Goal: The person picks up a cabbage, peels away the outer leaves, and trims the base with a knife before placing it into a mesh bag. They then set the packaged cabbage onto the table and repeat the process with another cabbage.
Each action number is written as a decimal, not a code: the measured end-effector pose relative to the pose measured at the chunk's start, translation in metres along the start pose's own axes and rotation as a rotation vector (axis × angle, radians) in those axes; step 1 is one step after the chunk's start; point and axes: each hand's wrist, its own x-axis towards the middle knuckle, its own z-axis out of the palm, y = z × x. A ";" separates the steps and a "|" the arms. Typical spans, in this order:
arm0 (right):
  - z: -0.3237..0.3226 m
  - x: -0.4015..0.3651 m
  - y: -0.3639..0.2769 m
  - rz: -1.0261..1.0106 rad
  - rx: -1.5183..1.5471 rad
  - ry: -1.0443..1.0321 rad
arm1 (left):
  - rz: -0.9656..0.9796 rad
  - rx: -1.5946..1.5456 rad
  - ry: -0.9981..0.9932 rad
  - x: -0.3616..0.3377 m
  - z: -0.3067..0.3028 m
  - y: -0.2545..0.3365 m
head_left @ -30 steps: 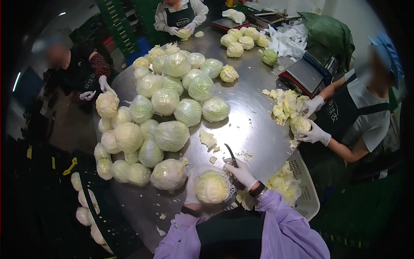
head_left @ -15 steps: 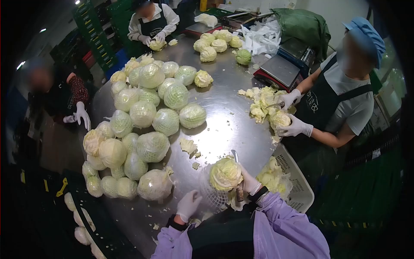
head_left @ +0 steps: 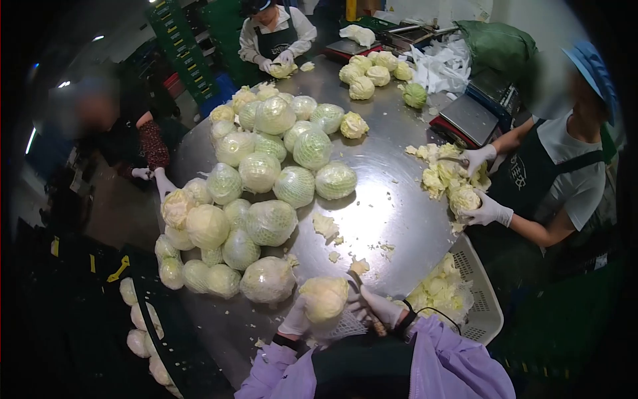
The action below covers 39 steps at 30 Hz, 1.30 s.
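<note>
A pale, trimmed cabbage (head_left: 323, 296) is at the near edge of the steel table, in front of my body. My left hand (head_left: 295, 320), in a white glove, is closed around its left side. White netting (head_left: 344, 326) bunches beneath the cabbage. Just to the right, my gloved right hand (head_left: 380, 307) grips a knife (head_left: 379, 328), its brown handle pointing down toward me. The fingers of that hand reach toward the cabbage. A torn leaf (head_left: 359, 266) lies on the table just beyond.
Wrapped cabbages (head_left: 272, 223) are heaped on the table (head_left: 392, 219) at left. A white basket (head_left: 488, 302) of leaves stands at my right. One co-worker (head_left: 558, 159) trims a cabbage at right; others stand at the far side and left. Scales (head_left: 468, 120) sit at the back right.
My left hand has moved from beside the netting onto the cabbage, which has come nearer me and shows a smoother surface. The right hand has drawn off its side, knife still held. The view has shifted.
</note>
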 end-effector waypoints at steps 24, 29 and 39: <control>-0.051 0.046 -0.035 -0.628 -0.669 0.391 | 0.455 1.032 0.306 0.001 0.008 -0.020; -0.038 -0.025 0.024 -0.171 -0.264 0.287 | 0.078 1.284 0.429 0.000 0.016 -0.038; 0.020 -0.058 0.026 -0.567 -1.403 0.559 | 0.011 1.360 0.408 0.019 0.027 -0.036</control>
